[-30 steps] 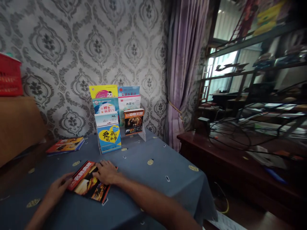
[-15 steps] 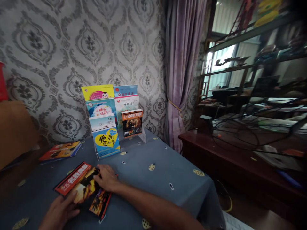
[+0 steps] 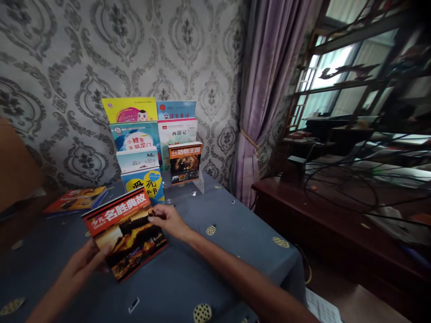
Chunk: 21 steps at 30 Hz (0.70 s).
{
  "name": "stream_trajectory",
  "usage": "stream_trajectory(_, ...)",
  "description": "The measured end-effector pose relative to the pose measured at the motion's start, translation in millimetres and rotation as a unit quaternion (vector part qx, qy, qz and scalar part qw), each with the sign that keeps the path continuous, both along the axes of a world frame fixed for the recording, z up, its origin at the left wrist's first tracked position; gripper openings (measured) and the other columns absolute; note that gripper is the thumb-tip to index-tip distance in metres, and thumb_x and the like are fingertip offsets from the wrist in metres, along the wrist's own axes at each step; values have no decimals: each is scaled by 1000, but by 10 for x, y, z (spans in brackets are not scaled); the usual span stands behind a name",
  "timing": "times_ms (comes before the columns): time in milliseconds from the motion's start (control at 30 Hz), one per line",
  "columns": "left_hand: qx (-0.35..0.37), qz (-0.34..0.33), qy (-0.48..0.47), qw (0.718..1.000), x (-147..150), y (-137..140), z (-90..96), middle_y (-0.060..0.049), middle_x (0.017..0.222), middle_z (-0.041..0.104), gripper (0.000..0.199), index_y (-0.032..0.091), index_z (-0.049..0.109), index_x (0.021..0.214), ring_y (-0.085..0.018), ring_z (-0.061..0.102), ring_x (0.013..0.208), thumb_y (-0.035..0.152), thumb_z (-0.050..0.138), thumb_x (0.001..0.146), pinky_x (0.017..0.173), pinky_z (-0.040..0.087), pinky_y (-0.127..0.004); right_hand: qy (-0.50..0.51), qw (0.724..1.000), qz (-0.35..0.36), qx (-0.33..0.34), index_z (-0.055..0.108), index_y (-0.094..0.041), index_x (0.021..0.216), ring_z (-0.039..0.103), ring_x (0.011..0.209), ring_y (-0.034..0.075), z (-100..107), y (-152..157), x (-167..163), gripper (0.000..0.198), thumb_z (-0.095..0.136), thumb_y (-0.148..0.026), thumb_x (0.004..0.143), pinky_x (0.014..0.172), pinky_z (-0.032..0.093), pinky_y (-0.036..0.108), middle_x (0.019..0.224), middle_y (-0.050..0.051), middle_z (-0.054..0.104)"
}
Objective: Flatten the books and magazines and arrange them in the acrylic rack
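The left hand (image 3: 85, 260) and right hand (image 3: 170, 220) are gripping the red-and-black book (image 3: 129, 229) by opposite sides, holding it tilted over the tablecloth (image 3: 215, 255), partly hiding the blue-and-yellow book (image 3: 155, 181). It is probably feeling light, bendable and a little slippery (the cover seems glossy), so its side edges are likely offering the surest hold.
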<state>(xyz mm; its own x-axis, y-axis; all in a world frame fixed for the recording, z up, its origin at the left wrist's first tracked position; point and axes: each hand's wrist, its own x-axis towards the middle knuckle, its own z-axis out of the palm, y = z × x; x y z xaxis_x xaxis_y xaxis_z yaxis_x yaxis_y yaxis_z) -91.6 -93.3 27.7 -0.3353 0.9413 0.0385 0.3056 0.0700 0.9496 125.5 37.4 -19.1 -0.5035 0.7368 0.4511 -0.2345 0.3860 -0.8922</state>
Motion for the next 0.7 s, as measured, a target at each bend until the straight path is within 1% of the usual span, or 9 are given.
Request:
stream_trajectory(67,-18,-38,28,999,-15,37,-70,-5,87,75,57,27,70,85,-36,68,91,63,83,43,66,61,-37,-24,1000,-9,13,54,-20,70,47,62,10,-1,-7,103,31,73,-43,77,63,40,25,67,-6,50)
stream_trajectory(133,-15,-65,86,994,-39,86,-98,-5,85,75,50,28,69,80,-36,68,89,64,79,46,70,59,-37,-44,998,-14,31,55,-20,70,48,64,11,25,-9,208,28,72,-41,79,63,40,25,67,-6,51)
stream_trajectory(200,8,-77,162,984,-35,157,-81,-5,81,75,44,29,66,76,-34,68,81,65,74,52,68,56,-35,-53,998,-7,38,61,-19,79,53,70,12,86,-8,330,25,71,-41,82,64,43,25,75,-3,60)
stream_trajectory(300,64,-76,275,956,108,313,22,-6,76,72,40,28,63,82,-30,67,72,65,62,67,64,51,-34,-50,998,-1,50,65,-19,98,62,80,16,224,34,564,26,65,-44,88,63,48,25,93,2,69)
stream_trajectory(367,103,-69,349,929,311,452,152,-7,75,70,37,26,60,88,-31,66,72,61,52,78,65,50,-35,-39,995,-37,84,66,-20,104,65,87,17,336,118,753,28,63,-44,90,67,51,26,99,4,70)
stream_trajectory(433,137,-84,410,898,569,625,333,-8,85,71,33,25,58,96,-30,67,80,53,42,90,70,50,-36,-21,986,-100,132,67,-21,107,66,93,18,470,253,956,29,63,-44,91,75,54,29,101,5,71)
stream_trajectory(533,201,-96,482,847,951,949,646,-10,91,70,27,19,56,106,-28,67,84,39,40,97,74,51,-36,10,968,-163,189,66,-22,112,67,97,18,722,510,1247,29,63,-43,92,89,55,35,106,5,72)
stream_trajectory(600,257,-92,501,822,1151,1187,832,-10,93,69,23,17,55,111,-26,67,86,32,41,99,77,52,-36,20,951,-207,230,66,-23,113,67,94,19,901,684,1403,30,63,-45,92,85,56,35,104,5,72)
stream_trajectory(700,290,-77,502,811,1351,1516,1011,-11,95,69,22,14,53,115,-26,68,90,27,42,100,82,53,-38,16,921,-270,280,65,-22,115,67,94,20,1092,920,1551,32,59,-46,94,82,57,36,104,6,71)
